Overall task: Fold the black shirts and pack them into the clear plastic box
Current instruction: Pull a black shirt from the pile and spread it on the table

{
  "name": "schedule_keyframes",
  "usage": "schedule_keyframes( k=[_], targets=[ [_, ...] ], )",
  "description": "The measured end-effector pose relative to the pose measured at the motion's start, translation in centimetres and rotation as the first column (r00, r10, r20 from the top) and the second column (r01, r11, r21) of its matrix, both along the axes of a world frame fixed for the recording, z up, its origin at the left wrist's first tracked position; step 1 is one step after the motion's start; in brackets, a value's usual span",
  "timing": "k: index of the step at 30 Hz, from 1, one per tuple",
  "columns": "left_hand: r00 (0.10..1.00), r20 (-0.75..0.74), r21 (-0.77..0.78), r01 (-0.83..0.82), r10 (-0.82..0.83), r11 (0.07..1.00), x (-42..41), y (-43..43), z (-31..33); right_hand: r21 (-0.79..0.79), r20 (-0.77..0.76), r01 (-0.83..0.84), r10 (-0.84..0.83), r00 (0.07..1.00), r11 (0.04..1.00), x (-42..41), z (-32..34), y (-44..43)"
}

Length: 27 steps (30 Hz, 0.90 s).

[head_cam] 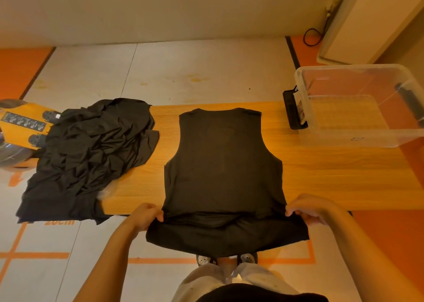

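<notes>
Your two hands hold a black sleeveless shirt [223, 164] by its bottom corners at the near edge of the wooden bench [332, 171].

From the head camera: your left hand [146, 215] and right hand [308, 207] each pinch the hem, which hangs over the edge while the body lies flat, neck away from you. A crumpled pile of black shirts [91, 154] sits on the left; the clear plastic box [358, 105] stands far right.

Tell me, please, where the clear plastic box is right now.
In the head view, the clear plastic box sits at the right end of the wooden table, to the right of the spread-out black shirt.
</notes>
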State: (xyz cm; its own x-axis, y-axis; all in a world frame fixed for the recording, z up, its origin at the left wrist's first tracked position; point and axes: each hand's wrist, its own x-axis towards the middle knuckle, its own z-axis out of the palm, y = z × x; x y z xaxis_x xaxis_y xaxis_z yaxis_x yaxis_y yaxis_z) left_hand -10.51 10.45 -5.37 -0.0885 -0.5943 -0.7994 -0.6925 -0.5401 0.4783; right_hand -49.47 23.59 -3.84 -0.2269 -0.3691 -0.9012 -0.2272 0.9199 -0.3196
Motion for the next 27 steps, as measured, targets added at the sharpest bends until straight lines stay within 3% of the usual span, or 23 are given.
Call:
schedule_keyframes(
  k=[6, 13, 17, 20, 23, 27],
  targets=[
    [0.996, -0.064, -0.141, 0.056, -0.066, 0.988, -0.7, -2.2, 2.2, -0.180, -0.018, 0.096, -0.101, 0.995, 0.979, -1.0, 2.7, -2.1],
    [0.972, -0.223, -0.507, -0.183, 0.077, 0.842, -3.3, -8.6, 7.4, -0.536, -0.122, 0.165, -0.270, 0.955, 0.828, -2.9, 8.3, -8.0],
    [0.983, -0.153, -0.539, -0.166, 0.098, 0.826, -3.2, -7.8, 6.9, -0.603, -0.361, -0.009, -0.263, 0.895, 0.797, -2.7, 7.2, -7.4],
    [0.986, -0.091, -0.499, -0.169, 0.143, 0.850, -2.0, -6.0, 5.2, -0.591, -0.381, -0.008, -0.271, 0.884, 0.807, -2.8, 5.7, -6.1],
    [0.987, -0.080, -0.477, -0.163, 0.142, 0.863, -1.4, -4.6, 4.0, -0.689, -0.360, 0.004, -0.348, 0.865, 0.724, -2.8, 5.8, -6.1],
    [0.975, -0.090, -0.612, -0.217, 0.205, 0.761, -2.4, -4.9, 4.7, -0.761, -0.398, -0.073, -0.376, 0.837, 0.645, -1.8, 7.5, -7.7]
  ],
)
